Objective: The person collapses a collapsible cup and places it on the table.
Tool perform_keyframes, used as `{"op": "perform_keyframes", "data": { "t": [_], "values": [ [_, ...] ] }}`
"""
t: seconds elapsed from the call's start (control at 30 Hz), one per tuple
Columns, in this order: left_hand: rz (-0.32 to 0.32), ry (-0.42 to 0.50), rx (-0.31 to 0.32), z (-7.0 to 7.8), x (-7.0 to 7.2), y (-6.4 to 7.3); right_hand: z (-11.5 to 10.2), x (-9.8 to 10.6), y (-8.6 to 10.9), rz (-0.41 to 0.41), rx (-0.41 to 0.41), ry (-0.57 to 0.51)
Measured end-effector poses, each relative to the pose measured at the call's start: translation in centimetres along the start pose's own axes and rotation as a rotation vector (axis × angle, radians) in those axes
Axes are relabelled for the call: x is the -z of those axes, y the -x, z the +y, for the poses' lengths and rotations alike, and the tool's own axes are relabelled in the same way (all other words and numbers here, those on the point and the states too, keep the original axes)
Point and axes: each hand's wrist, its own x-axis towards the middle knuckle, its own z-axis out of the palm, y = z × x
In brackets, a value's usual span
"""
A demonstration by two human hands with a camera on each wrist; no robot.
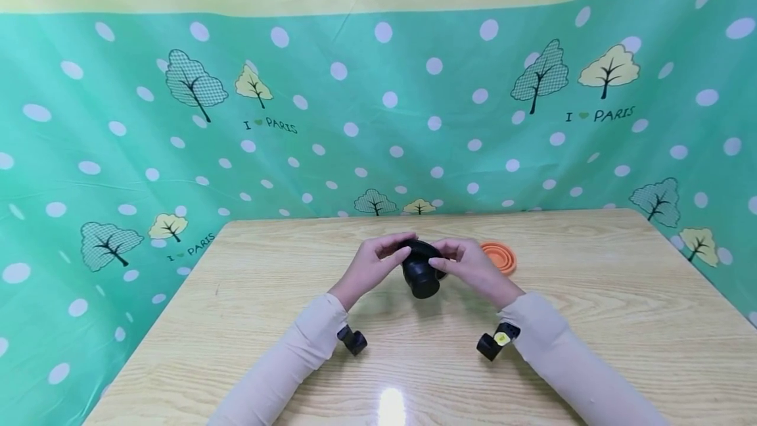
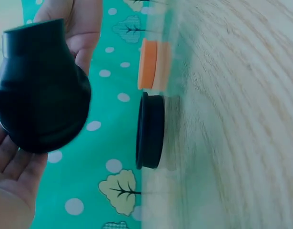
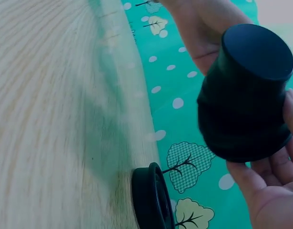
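A black collapsible cup, pulled out to its stepped, tapering shape, is held just above the table between both hands. Its flat narrow end points down toward the wearer. My left hand grips the wide rim from the left, thumb on the near side. From the right, my right hand pinches the same rim with thumb and fingers. Parts of the fingers are hidden behind the cup. Beyond the cup, a shallow round black piece with a rim sits on the table, mostly hidden in the head view.
A flat orange ringed piece, apparently a folded collapsible cup, lies right of the hands. The light wooden table ends at a green dotted cloth behind. A small black wrist camera is strapped to each forearm.
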Motion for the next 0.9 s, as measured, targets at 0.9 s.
{"op": "perform_keyframes", "data": {
  "t": [0.9],
  "values": [
    [0.096,-0.105,-0.06,0.2,-0.67,-0.27,0.6,-0.1,-0.38,0.065,0.044,-0.189]
  ]
}}
